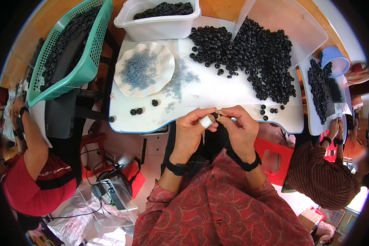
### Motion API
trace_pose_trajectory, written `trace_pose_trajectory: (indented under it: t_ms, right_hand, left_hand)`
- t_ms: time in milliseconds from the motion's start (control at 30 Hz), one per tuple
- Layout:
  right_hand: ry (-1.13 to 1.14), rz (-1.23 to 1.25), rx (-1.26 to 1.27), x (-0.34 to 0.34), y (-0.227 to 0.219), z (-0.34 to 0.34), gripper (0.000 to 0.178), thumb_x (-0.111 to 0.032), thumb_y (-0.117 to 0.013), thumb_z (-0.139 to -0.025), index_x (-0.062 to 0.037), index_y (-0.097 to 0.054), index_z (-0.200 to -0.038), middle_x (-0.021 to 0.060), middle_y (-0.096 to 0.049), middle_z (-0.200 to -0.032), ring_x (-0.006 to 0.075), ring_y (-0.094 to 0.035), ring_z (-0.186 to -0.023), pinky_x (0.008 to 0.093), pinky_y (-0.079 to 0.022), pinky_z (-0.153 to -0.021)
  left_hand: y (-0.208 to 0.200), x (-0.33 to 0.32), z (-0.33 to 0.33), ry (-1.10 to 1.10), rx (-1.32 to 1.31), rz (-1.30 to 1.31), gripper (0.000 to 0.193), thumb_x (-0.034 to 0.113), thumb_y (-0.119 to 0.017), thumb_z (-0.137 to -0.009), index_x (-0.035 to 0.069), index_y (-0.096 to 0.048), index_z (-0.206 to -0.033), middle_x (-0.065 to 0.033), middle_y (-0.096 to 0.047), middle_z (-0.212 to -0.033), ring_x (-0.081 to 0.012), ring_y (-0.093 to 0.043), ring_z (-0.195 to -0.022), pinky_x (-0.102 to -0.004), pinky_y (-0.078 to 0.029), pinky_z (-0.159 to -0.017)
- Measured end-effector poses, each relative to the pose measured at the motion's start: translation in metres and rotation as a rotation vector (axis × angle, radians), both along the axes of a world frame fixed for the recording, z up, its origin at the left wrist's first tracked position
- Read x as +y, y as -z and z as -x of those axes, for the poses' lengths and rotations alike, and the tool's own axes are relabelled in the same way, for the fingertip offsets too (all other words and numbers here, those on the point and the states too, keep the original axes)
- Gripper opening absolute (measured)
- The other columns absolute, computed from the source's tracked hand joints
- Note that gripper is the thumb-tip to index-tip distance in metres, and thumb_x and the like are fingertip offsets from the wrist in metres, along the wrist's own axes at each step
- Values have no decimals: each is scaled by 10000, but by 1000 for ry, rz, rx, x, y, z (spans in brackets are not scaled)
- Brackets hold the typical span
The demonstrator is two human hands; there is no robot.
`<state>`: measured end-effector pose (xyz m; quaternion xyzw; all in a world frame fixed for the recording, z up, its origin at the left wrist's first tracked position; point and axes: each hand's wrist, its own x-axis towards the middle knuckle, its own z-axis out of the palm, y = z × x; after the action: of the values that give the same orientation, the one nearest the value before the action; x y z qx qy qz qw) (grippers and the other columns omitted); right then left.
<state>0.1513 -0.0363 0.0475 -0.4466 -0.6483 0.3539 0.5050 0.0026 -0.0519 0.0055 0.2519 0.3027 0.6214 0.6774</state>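
Observation:
Both of my hands meet above the near edge of the white table [229,98]. My left hand [186,135], with white tape around one finger, pinches a small black round part [216,116]. The fingertips of my right hand [242,133] are closed on the same part, hiding most of it. Beyond my hands, a large heap of black ring-like parts [260,57] spreads over the table. To the left, a white wavy-rimmed plate [166,67] holds a mound of tiny bluish, spring-like pieces [139,69], and more lie beside it.
A white tub [151,29] of black parts stands at the back, left of a clear plastic bin [293,30]. A green basket [92,53] is at far left. People work on both sides: a red sleeve [20,184] left, a striped shirt [322,176] right.

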Motion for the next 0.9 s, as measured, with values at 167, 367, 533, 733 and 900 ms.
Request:
trace_pose_trajectory:
  t_ms: [167, 367, 533, 733, 900]
  right_hand:
    - [19, -79, -58, 0, -2, 3, 168, 74, -727, -834, 17, -687, -987, 101, -699, -901, 160, -683, -791, 255, -543, -698]
    - [14, -144, -104, 1, -4, 2, 186, 91, -730, -816, 7, -676, -974, 107, -686, -877, 168, -680, -763, 267, -535, -653]
    - [-8, -173, -156, -2, -14, 2, 199, 105, -727, -809, 11, -663, -972, 105, -670, -843, 171, -668, -735, 267, -527, -631]
    - [-43, -203, -172, 0, -16, 5, 210, 112, -728, -803, 14, -665, -977, 100, -676, -848, 168, -665, -725, 265, -524, -628]
    - [-38, -166, -131, 0, -14, 8, 227, 106, -730, -804, 13, -675, -1003, 104, -692, -876, 165, -683, -758, 262, -541, -666]
  left_hand:
    - [-1, -1, 1, -18, 111, -35, 219, -22, -645, -930, -8, -711, -1138, -98, -703, -989, -153, -689, -804, -257, -581, -711]
    - [-4, -2, 2, -30, 148, -84, 225, -35, -633, -930, -15, -708, -1142, -95, -685, -988, -158, -687, -806, -254, -583, -708]
    - [-11, -4, 6, -38, 256, -151, 230, -34, -628, -935, -16, -705, -1151, -84, -666, -970, -151, -686, -806, -242, -585, -693]
    - [-13, -5, 13, -21, 200, -106, 225, -28, -629, -938, -19, -701, -1151, -82, -671, -964, -145, -689, -811, -239, -588, -698]
    - [-16, -6, 11, -36, 146, -47, 213, -22, -638, -937, -26, -698, -1141, -88, -697, -970, -140, -692, -815, -246, -588, -707]
